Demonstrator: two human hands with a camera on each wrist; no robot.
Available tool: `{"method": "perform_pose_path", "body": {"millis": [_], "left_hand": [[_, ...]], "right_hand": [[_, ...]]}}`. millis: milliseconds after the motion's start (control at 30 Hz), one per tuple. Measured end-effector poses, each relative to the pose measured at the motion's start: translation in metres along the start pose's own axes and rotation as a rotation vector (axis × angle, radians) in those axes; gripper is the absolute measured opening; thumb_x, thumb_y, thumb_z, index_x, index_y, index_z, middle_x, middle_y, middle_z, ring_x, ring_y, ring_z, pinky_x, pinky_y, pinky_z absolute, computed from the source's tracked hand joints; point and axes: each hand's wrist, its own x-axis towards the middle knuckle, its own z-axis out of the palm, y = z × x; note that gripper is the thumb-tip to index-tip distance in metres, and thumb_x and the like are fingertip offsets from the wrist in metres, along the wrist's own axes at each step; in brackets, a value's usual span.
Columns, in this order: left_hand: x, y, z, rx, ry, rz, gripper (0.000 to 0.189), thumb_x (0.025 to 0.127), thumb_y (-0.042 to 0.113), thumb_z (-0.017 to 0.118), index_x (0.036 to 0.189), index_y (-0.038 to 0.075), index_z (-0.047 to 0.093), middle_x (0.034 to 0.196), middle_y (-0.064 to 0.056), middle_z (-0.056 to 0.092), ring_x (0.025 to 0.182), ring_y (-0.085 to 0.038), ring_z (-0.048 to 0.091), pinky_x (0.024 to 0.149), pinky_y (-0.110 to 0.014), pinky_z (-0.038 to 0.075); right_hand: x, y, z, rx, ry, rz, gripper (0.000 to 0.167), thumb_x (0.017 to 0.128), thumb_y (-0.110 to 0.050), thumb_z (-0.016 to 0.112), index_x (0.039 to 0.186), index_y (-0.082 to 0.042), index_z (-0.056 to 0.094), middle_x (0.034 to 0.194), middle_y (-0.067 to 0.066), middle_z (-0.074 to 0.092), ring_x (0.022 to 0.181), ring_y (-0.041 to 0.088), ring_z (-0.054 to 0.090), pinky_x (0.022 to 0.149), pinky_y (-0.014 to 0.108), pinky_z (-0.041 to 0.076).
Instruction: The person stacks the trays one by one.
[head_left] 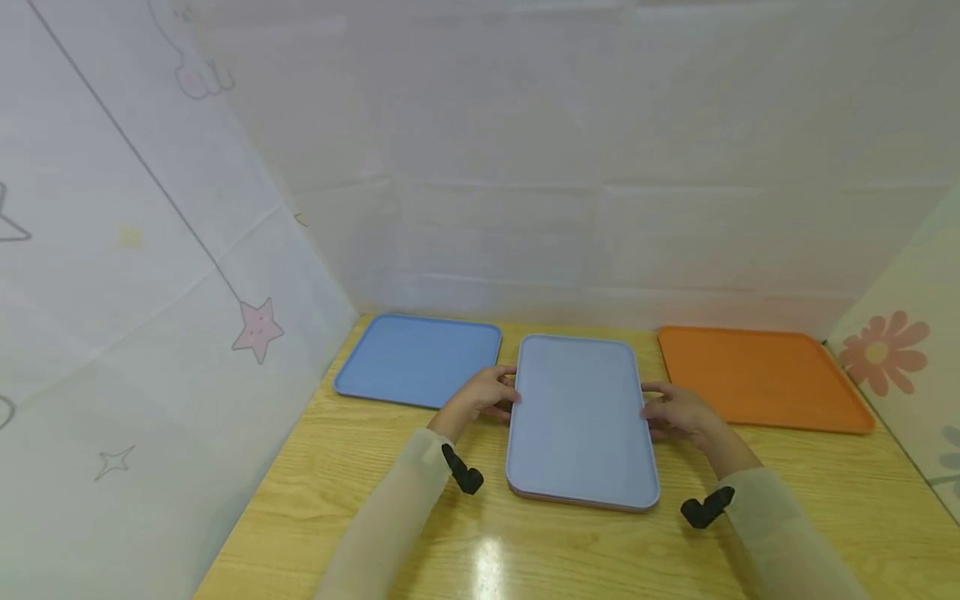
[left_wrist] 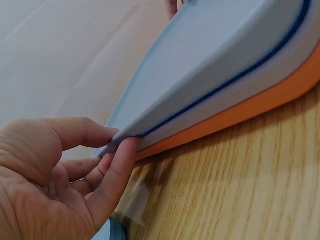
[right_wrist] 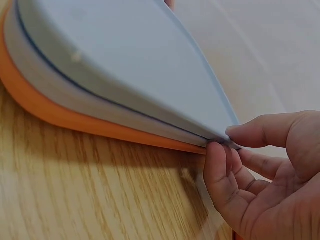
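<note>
A pale blue tray (head_left: pixel 585 417) lies on top of a stack, its long side pointing away from me. In the left wrist view, a thin dark blue line, a pale grey layer (left_wrist: pixel 210 110) and an orange layer (left_wrist: pixel 240 117) show beneath it. My left hand (head_left: pixel 487 392) pinches the tray's left edge, thumb at the rim and fingers under it. On the opposite edge my right hand (head_left: pixel 678 412) grips the same way, its thumb (right_wrist: pixel 255 131) on the rim. Whether the top tray is apart from the layers below, I cannot tell.
A blue tray (head_left: pixel 420 358) lies flat at the back left of the wooden table (head_left: pixel 315 500). An orange tray (head_left: pixel 765 379) lies at the back right. White sheeting with printed figures (head_left: pixel 258 329) stands behind and at both sides.
</note>
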Motion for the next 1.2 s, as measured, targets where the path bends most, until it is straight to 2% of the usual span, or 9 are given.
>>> {"method": "perform_pose_path", "body": {"millis": [200, 433, 700, 833, 1000, 1200], "left_hand": [[-0.002, 0.001, 0.001, 0.047, 0.012, -0.01, 0.073, 0.089, -0.002, 0.071, 0.155, 0.005, 0.039, 0.113, -0.013, 0.06, 0.084, -0.022, 0.066, 0.065, -0.038, 0.063], [-0.003, 0.002, 0.001, 0.08, -0.002, -0.015, 0.072, 0.092, 0.001, 0.069, 0.156, 0.007, 0.037, 0.115, -0.013, 0.06, 0.087, -0.023, 0.068, 0.067, -0.041, 0.063], [-0.005, 0.005, 0.002, 0.123, -0.008, -0.016, 0.072, 0.093, 0.003, 0.068, 0.157, 0.01, 0.036, 0.116, -0.013, 0.059, 0.088, -0.024, 0.068, 0.071, -0.045, 0.063], [-0.009, 0.008, 0.001, 0.112, -0.023, -0.017, 0.071, 0.094, 0.003, 0.067, 0.157, 0.008, 0.035, 0.124, -0.015, 0.06, 0.088, -0.025, 0.069, 0.073, -0.047, 0.063], [-0.017, 0.012, -0.01, 0.093, -0.042, -0.013, 0.061, 0.099, 0.011, 0.062, 0.155, 0.004, 0.038, 0.135, -0.021, 0.056, 0.1, -0.034, 0.069, 0.079, -0.049, 0.062], [-0.029, 0.017, -0.038, 0.105, -0.043, -0.003, 0.058, 0.102, 0.016, 0.059, 0.153, 0.001, 0.038, 0.141, -0.024, 0.051, 0.116, -0.043, 0.06, 0.089, -0.056, 0.057]], "right_hand": [[0.002, -0.001, 0.001, -0.008, 0.018, 0.017, 0.074, 0.093, -0.004, 0.067, 0.155, 0.003, 0.028, 0.111, 0.016, 0.064, 0.091, 0.02, 0.065, 0.079, 0.037, 0.06], [0.003, 0.002, 0.001, 0.003, 0.004, 0.026, 0.073, 0.094, -0.003, 0.065, 0.155, 0.003, 0.026, 0.115, 0.018, 0.06, 0.091, 0.021, 0.064, 0.08, 0.037, 0.059], [0.008, 0.01, 0.0, 0.079, -0.021, 0.022, 0.074, 0.095, -0.004, 0.063, 0.157, 0.001, 0.023, 0.112, 0.014, 0.061, 0.088, 0.019, 0.064, 0.078, 0.035, 0.059], [0.008, 0.011, -0.001, 0.115, -0.04, 0.025, 0.076, 0.095, -0.004, 0.063, 0.157, 0.001, 0.02, 0.109, 0.012, 0.062, 0.087, 0.019, 0.065, 0.078, 0.036, 0.06], [0.007, 0.011, -0.001, 0.147, -0.067, 0.023, 0.077, 0.096, -0.003, 0.063, 0.158, 0.002, 0.018, 0.11, 0.012, 0.064, 0.09, 0.02, 0.066, 0.08, 0.038, 0.06], [0.005, 0.01, -0.001, 0.143, -0.062, 0.045, 0.078, 0.095, -0.003, 0.064, 0.158, 0.001, 0.018, 0.11, 0.012, 0.065, 0.091, 0.021, 0.066, 0.081, 0.038, 0.06]]}}
